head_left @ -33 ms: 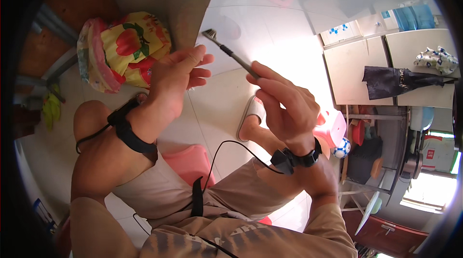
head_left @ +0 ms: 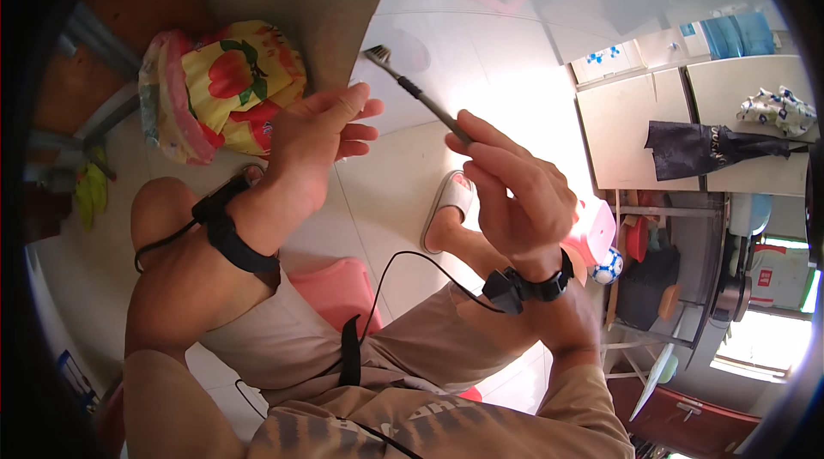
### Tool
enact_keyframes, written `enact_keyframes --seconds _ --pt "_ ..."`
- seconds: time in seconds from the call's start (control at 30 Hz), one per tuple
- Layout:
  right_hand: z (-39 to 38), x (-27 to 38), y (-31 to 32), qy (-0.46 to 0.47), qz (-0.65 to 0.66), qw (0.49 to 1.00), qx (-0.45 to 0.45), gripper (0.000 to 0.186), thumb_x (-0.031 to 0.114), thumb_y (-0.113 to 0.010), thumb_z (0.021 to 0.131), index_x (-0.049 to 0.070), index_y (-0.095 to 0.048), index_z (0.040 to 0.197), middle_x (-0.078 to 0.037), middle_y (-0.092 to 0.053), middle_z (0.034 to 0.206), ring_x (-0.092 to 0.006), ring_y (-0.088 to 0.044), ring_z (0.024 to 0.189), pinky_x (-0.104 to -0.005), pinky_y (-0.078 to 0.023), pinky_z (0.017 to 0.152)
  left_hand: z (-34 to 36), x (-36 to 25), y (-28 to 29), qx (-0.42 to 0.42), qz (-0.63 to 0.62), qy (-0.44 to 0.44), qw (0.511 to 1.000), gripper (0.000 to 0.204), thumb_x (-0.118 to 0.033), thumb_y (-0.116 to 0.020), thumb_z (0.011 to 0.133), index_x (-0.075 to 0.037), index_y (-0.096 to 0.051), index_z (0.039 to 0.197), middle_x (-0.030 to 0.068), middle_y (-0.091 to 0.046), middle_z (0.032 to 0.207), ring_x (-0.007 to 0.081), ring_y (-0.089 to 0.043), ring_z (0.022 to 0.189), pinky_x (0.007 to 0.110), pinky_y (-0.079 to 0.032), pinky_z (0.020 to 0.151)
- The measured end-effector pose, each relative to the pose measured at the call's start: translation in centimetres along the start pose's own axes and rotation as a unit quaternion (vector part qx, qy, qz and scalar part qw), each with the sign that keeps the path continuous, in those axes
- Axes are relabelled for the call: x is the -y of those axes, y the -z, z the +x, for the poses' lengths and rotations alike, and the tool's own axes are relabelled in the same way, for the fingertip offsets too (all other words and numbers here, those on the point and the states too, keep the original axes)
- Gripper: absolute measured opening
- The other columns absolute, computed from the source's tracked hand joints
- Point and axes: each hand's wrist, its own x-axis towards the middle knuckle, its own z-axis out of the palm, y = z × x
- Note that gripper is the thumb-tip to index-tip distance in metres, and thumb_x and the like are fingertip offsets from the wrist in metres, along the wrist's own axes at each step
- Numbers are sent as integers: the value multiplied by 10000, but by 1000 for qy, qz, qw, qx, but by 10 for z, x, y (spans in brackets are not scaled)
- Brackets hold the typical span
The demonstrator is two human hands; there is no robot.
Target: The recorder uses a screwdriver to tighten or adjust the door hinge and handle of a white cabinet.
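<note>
In the head view, my right hand (head_left: 525,193) pinches the lower end of a slim dark stick-like tool (head_left: 421,99). It has a black ribbed band and a small toothed or bristled head at its far upper-left end; I cannot tell which. My left hand (head_left: 319,135) is raised just below that head, fingers apart and loosely curled, holding nothing I can see. A gap separates it from the tool. Both wrists wear black straps, with a black cable at each.
A yellow plastic bag with fruit printed on it (head_left: 225,77) lies at the left. A pink plastic stool (head_left: 335,292) stands between my legs. To the right are a blue-and-white ball (head_left: 608,265), pale cabinets (head_left: 631,129) and a metal rack (head_left: 665,210). A glossy white surface (head_left: 515,56) fills the top.
My right hand has shifted slightly to the right, and the tool with it. The left hand has hardly moved.
</note>
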Motion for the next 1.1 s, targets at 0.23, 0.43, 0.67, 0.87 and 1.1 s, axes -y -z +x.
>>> enact_keyframes --seconds 0.23,0.43,0.67,0.87,1.1 --pt "1 2 -3 -62 -20 996 55 270 -117 -749 800 -9 -645 1025 -209 -741 1072 -280 -770 828 -302 -622 651 0 3 1 6 9 -1 1000 292 -281 -704 958 -41 -698 1123 65 -743 1018 123 -674 776 263 -545 690" --pt "-3 -2 -6 -142 -10 986 81 253 -102 -731 832 9 -635 1038 -187 -737 1102 -267 -760 886 -294 -617 707 2 8 0 -5 4 19 1000 301 -291 -675 971 -43 -687 1140 61 -743 1017 116 -642 742 278 -527 677" --pt "-1 3 -1 -55 -16 998 -29 244 -116 -730 821 -8 -613 1005 -194 -746 1045 -260 -765 836 -300 -623 667 0 7 -6 5 20 33 999 287 -331 -683 972 -85 -673 1120 30 -717 1009 83 -616 756 255 -505 696" --pt "1 6 -1 -53 -38 998 -16 219 -136 -679 851 -3 -609 1010 -170 -749 1057 -260 -761 856 -306 -615 679 2 12 -4 35 39 42 998 309 -342 -693 964 -83 -675 1131 30 -723 1001 85 -616 735 256 -501 686" --pt "8 8 2 -104 -79 990 53 212 -163 -670 830 -11 -618 968 -218 -746 998 -267 -761 873 -311 -617 709 2 15 2 37 43 34 998 309 -346 -687 963 -78 -677 1117 38 -722 992 83 -614 733 240 -492 663"
